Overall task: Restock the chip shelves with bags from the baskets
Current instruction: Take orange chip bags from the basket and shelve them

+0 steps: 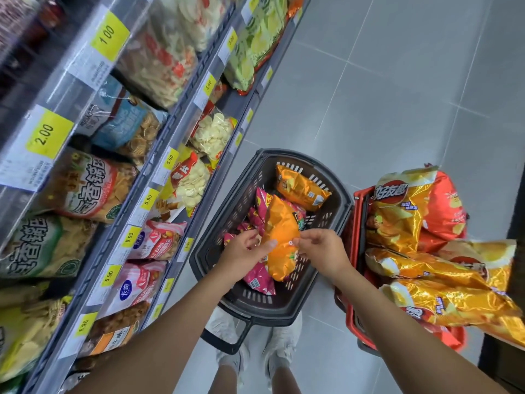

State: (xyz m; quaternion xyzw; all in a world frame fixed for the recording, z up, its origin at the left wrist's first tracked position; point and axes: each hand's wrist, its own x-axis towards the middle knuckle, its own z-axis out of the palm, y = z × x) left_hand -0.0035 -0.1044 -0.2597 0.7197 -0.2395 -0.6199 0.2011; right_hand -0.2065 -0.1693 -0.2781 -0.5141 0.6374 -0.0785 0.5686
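A person is standing in a shop aisle, looking down at two plastic baskets on a grey tiled floor (397,95). Both bare arms are reaching forward and down, wrists close together. The left hand (245,250) and the right hand (321,251) are both holding one crinkly orange bag (281,237) above the dark basket (342,203). The left thumb is lying along the bag's left edge with the fingers curling behind it. The right fingertips are pinching its right edge.

The dark basket is oval, with slotted walls. Inside it, a second glossy orange bag (301,189) is lying near the far end, and at least two shiny pink bags (258,277) are sitting beneath the held one.

Just to its right, touching it, a red basket (355,223) is overflowing with puffy gold foil bags (397,217), at least four, and one red bag (446,206).

On the left, tiered chip shelves (176,115) are holding many pillowy packets behind clear rails, which are carrying yellow price tags (109,35). Two white shoes (281,345) are showing below the baskets.
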